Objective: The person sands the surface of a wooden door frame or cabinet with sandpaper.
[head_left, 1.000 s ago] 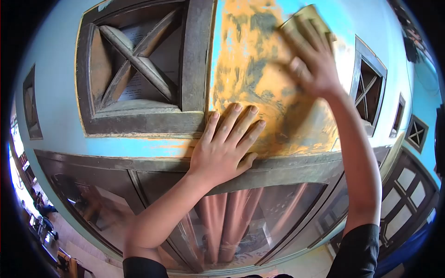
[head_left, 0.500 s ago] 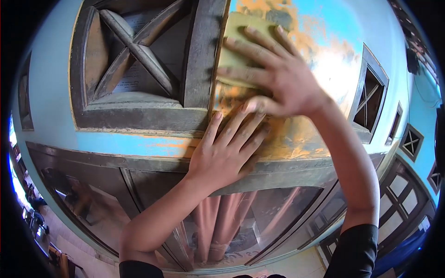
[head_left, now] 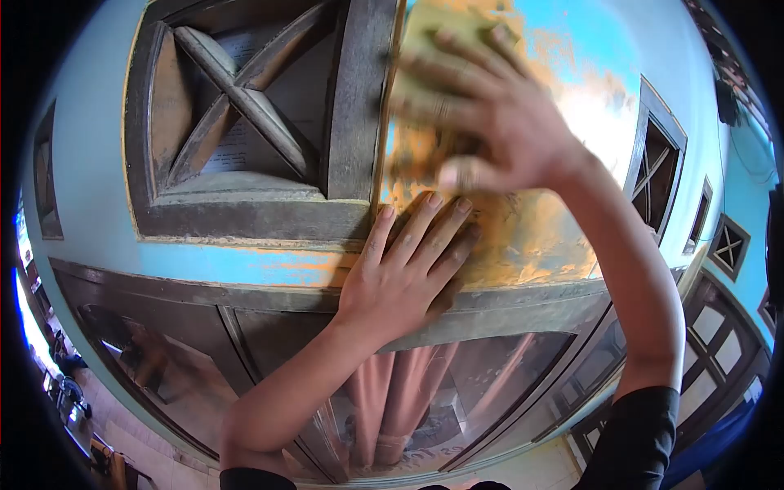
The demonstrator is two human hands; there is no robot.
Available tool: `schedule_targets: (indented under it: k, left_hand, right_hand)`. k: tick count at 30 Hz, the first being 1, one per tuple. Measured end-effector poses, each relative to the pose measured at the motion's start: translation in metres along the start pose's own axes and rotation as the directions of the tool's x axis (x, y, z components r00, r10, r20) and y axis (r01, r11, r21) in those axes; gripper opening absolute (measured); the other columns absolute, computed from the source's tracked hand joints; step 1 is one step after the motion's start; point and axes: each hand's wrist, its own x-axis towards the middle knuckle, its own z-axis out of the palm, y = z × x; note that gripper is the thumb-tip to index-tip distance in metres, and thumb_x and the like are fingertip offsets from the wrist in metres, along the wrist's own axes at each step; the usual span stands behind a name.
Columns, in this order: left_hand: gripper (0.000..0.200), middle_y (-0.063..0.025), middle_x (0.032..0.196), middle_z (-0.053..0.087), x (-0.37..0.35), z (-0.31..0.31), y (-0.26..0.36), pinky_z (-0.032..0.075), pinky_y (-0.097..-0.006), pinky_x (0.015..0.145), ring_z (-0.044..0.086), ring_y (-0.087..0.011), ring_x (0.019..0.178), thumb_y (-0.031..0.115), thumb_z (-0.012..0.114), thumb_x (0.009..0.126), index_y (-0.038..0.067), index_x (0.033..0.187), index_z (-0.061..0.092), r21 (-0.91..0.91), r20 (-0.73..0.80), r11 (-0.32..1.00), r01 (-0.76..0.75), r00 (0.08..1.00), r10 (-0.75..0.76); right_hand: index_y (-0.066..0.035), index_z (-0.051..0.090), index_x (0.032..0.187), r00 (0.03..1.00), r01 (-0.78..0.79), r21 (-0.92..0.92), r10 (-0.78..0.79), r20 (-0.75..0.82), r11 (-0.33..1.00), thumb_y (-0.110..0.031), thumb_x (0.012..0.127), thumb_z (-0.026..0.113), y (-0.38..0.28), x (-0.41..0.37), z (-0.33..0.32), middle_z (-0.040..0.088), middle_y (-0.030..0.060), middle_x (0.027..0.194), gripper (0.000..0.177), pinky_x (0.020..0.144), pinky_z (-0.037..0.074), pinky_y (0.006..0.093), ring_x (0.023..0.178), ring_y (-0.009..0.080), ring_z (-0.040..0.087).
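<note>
My right hand (head_left: 510,122), blurred by motion, presses a yellowish sheet that looks like sandpaper (head_left: 420,28) against the wall. Its fingers are spread over the sheet, and the thumb sticks out below it. The wall patch (head_left: 523,237) under both hands is mottled orange, brown and blue. Lower down, my left hand (head_left: 400,269) lies flat with fingers apart, holding nothing. Its fingertips rest on the orange patch and its palm is over the dark wooden ledge.
A dark wooden vent frame (head_left: 347,106) with crossed bars borders the patch on the left. Below the ledge (head_left: 523,306) are glass panes with a pink curtain (head_left: 400,392) behind. Another crossed vent (head_left: 653,163) is to the right.
My right hand and the sheet have slid upward on the wall, opening a gap above my left hand. My left hand stays in about the same place.
</note>
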Motion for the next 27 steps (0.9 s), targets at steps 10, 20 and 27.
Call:
schedule_targets:
  k: [10,20,27]
  left_hand:
    - [0.075,-0.0027,0.166,0.036,-0.002,0.004,0.0,0.01,-0.0596,0.127,0.026,-0.027,0.156,0.05,0.073,0.08,0.03,0.15,0.053,-0.004,0.001,1.0,-0.001,1.0,0.001]
    - [0.072,-0.0036,0.166,0.036,0.0,-0.005,-0.003,0.013,-0.061,0.125,0.027,-0.0309,0.156,0.048,0.069,0.086,0.029,0.153,0.051,-0.032,0.008,0.999,0.007,1.0,-0.007]
    - [0.068,-0.0083,0.167,0.035,0.012,-0.014,0.002,0.013,-0.0639,0.123,0.025,-0.0358,0.156,0.049,0.06,0.093,0.026,0.155,0.048,0.026,0.066,0.998,0.066,0.996,-0.067]
  right_hand:
    - [-0.035,0.057,0.148,1.0,0.01,0.116,-0.01,-0.007,0.993,-0.088,0.086,0.043,-0.016,0.0,0.007,0.043,0.0079,0.161,0.083,0.124,0.02,0.0633,0.151,0.0396,0.033]
    - [-0.028,0.054,0.152,0.915,-0.344,-0.052,0.323,-0.24,0.937,-0.075,0.09,0.051,0.039,-0.03,0.015,0.047,0.0165,0.157,0.078,0.122,0.023,0.0579,0.146,0.041,0.038]
    - [-0.016,0.04,0.16,0.713,-0.696,0.067,0.699,-0.054,0.715,-0.059,0.1,0.049,0.065,-0.087,-0.008,0.027,0.0188,0.168,0.075,0.126,0.015,0.0589,0.157,0.0394,0.016]
